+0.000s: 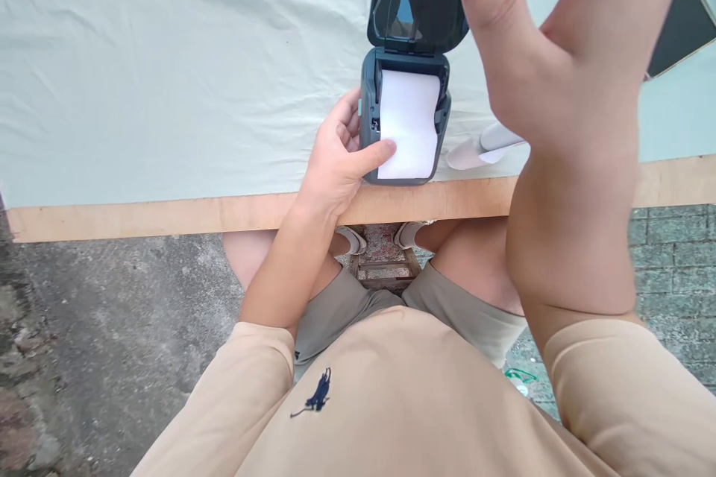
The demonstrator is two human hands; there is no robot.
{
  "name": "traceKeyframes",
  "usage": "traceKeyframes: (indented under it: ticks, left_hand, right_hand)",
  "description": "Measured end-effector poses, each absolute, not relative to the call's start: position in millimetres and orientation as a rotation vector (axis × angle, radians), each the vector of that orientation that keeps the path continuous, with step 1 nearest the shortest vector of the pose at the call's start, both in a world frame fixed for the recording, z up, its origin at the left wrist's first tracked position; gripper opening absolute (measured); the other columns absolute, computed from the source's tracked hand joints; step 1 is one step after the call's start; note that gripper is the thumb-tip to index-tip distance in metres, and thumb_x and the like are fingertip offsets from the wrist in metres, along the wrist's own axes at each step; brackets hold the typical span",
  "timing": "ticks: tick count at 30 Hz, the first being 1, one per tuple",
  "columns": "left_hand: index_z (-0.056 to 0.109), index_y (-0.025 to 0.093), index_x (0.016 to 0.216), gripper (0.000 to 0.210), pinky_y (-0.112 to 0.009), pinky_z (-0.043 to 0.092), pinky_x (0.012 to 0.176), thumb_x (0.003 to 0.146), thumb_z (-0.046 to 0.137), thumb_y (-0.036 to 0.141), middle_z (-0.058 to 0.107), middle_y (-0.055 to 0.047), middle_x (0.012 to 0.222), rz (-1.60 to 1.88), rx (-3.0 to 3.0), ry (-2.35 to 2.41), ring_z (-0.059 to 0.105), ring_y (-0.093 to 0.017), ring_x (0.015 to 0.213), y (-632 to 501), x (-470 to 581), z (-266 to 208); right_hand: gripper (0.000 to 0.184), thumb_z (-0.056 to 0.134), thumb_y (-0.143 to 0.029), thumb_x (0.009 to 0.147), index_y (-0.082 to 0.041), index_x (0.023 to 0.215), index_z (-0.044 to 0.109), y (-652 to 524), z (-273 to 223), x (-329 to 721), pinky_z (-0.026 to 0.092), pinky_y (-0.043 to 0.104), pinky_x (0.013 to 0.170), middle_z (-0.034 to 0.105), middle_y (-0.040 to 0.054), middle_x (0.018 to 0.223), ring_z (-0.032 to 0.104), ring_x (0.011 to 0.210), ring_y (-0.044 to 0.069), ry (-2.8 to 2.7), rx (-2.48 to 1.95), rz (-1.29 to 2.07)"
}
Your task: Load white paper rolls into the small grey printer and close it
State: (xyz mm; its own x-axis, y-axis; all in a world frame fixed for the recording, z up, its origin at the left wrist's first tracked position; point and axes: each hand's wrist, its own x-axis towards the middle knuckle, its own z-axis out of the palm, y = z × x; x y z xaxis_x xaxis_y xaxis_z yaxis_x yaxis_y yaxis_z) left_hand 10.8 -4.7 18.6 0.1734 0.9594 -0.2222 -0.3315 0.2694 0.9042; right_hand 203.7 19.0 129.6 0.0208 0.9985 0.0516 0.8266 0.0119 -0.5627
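Observation:
A dark portable label printer (366,156) sits at the table's front edge with its lid (380,22) tipped back. White paper (411,112) lies over its inside and hides what is beneath. My left hand (347,145) grips the printer's left side, its thumb pressing on the paper's lower left part. Closer to the camera, my right hand (559,37) is raised beside the lid with the thumb stretched out and apart from a visible fingertip. Nothing shows in its grasp, though its other fingers are hidden or cut off at the top.
Right of the printer, a roll of white paper (497,138) lies partly unrolled, half hidden by my right arm. A dark flat object (679,30) is at the far right. Pale cloth (168,74) covers the table, leaving a wooden front edge (168,218). My legs are below it.

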Motion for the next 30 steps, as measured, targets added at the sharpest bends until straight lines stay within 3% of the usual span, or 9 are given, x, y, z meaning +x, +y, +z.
traceKeyframes:
  ticks: [3, 6, 9, 13, 16, 19, 22, 26, 30]
  left_hand:
    - [0.072, 0.024, 0.121, 0.067, -0.059, 0.058, 0.132, 0.062, 0.099, 0.038, 0.075, -0.015, 0.140, 1.077, 0.816, 0.966, 0.052, -0.050, 0.167, -4.9, 11.0, 19.7]
    - [0.072, 0.024, 0.120, 0.064, -0.056, 0.056, 0.134, 0.062, 0.097, 0.034, 0.075, -0.014, 0.141, 1.072, 0.818, 0.957, 0.054, -0.048, 0.166, -4.9, 10.7, 19.9]
    - [0.072, 0.026, 0.121, 0.066, -0.050, 0.055, 0.136, 0.062, 0.100, 0.036, 0.077, -0.011, 0.144, 1.069, 0.831, 0.945, 0.056, -0.043, 0.165, -5.2, 9.1, 18.5]
    - [0.074, 0.027, 0.124, 0.078, -0.047, 0.058, 0.131, 0.057, 0.108, 0.048, 0.078, -0.010, 0.144, 1.042, 0.846, 0.943, 0.058, -0.044, 0.164, -7.2, 6.6, 16.6]
    - [0.075, 0.027, 0.123, 0.078, -0.047, 0.059, 0.129, 0.061, 0.108, 0.061, 0.079, -0.009, 0.142, 1.065, 0.843, 0.909, 0.062, -0.043, 0.160, -8.9, 6.9, 16.3]
    - [0.077, 0.027, 0.119, 0.067, -0.046, 0.064, 0.122, 0.072, 0.101, 0.068, 0.081, -0.007, 0.136, 1.106, 0.827, 0.895, 0.069, -0.040, 0.153, -8.1, 9.0, 14.7]
    - [0.079, 0.029, 0.111, 0.062, -0.045, 0.068, 0.114, 0.072, 0.100, 0.072, 0.083, -0.007, 0.122, 1.124, 0.821, 0.886, 0.071, -0.040, 0.149, -4.4, 10.5, 10.0]
    - [0.079, 0.029, 0.102, 0.062, -0.047, 0.065, 0.120, 0.084, 0.080, 0.089, 0.084, -0.009, 0.112, 1.148, 0.805, 0.909, 0.063, -0.039, 0.158, -0.2, 9.6, 4.1]
    - [0.081, 0.028, 0.102, 0.051, -0.043, 0.064, 0.120, 0.087, 0.088, 0.076, 0.084, -0.006, 0.106, 1.151, 0.785, 0.935, 0.065, -0.036, 0.155, 0.5, 7.8, 5.1]
  right_hand:
    - [0.047, 0.037, -0.056, 0.118, -0.031, 0.136, 0.073, 20.2, 129.7, 201.0, 0.060, 0.031, 0.090, 0.066, 0.0050, 0.137, 0.071, 0.135, 0.025, -1.956, -1.830, 0.394]
    - [0.035, 0.045, -0.046, 0.117, -0.032, 0.130, 0.074, 20.3, 129.2, 201.1, 0.061, 0.036, 0.109, 0.073, 0.0032, 0.126, 0.075, 0.126, 0.020, -2.054, -1.781, 0.456]
    - [0.037, 0.068, -0.037, 0.105, -0.036, 0.142, 0.071, 24.8, 127.8, 201.5, 0.055, 0.041, 0.121, 0.072, -0.0002, 0.144, 0.071, 0.137, 0.026, -2.184, -1.851, 0.656]
    - [0.064, 0.084, -0.037, 0.093, -0.035, 0.154, 0.065, 32.2, 124.9, 200.5, 0.054, 0.037, 0.092, 0.074, 0.0043, 0.131, 0.070, 0.112, 0.026, -2.329, -1.935, 0.849]
    - [0.066, 0.088, -0.038, 0.091, -0.033, 0.153, 0.063, 33.4, 122.0, 200.0, 0.047, 0.034, 0.076, 0.073, 0.0050, 0.119, 0.064, 0.093, 0.021, -2.331, -1.869, 0.907]
    - [0.059, 0.085, -0.043, 0.093, -0.031, 0.147, 0.063, 32.6, 117.8, 200.0, 0.048, 0.037, 0.081, 0.072, 0.0059, 0.120, 0.064, 0.097, 0.023, -2.353, -1.804, 0.865]
    - [0.053, 0.082, -0.046, 0.093, -0.032, 0.141, 0.063, 32.4, 112.4, 201.8, 0.051, 0.041, 0.083, 0.072, 0.0064, 0.123, 0.065, 0.103, 0.027, -2.401, -1.777, 0.791]
    - [0.052, 0.076, -0.048, 0.096, -0.031, 0.143, 0.062, 32.8, 106.0, 208.5, 0.055, 0.046, 0.087, 0.073, 0.0075, 0.122, 0.068, 0.105, 0.031, -2.439, -1.630, 0.751]
    - [0.054, 0.067, -0.055, 0.102, -0.026, 0.147, 0.062, 31.7, 106.5, 215.7, 0.057, 0.045, 0.100, 0.072, 0.0067, 0.135, 0.069, 0.115, 0.029, -2.529, -1.550, 0.673]
